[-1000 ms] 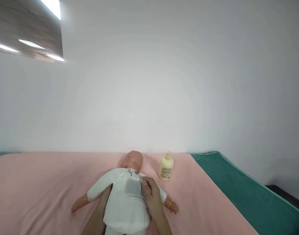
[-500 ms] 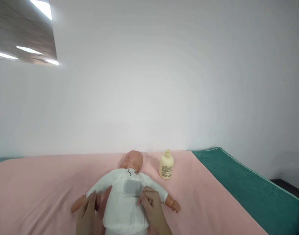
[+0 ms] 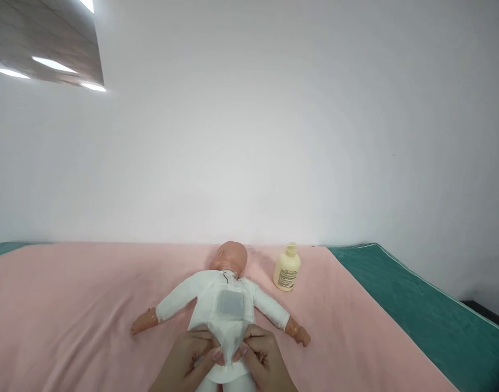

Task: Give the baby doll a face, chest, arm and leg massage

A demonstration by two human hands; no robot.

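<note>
A baby doll [image 3: 233, 256] with a white cloth body and tan head, hands and arms spread out lies in front of me. A grey rectangular patch [image 3: 230, 305] shows on the upper part of its white cloth [image 3: 229, 335]. Below that patch, my left hand [image 3: 192, 356] is closed in a pinch on the white cloth. Opposite it, my right hand [image 3: 263, 356] pinches the same cloth, which bunches into folds between my fingers. The doll's legs are mostly out of view at the bottom.
A pale yellow bottle [image 3: 287, 268] with a printed label stands right of the doll's head. Beneath everything is a pink sheet [image 3: 90, 305] over a green surface [image 3: 421, 305]. A white wall [image 3: 249, 136] rises behind.
My left hand has moved right from beside the doll's arm onto the cloth. My right hand has shifted down to the cloth below the patch. The view has tilted slightly.
</note>
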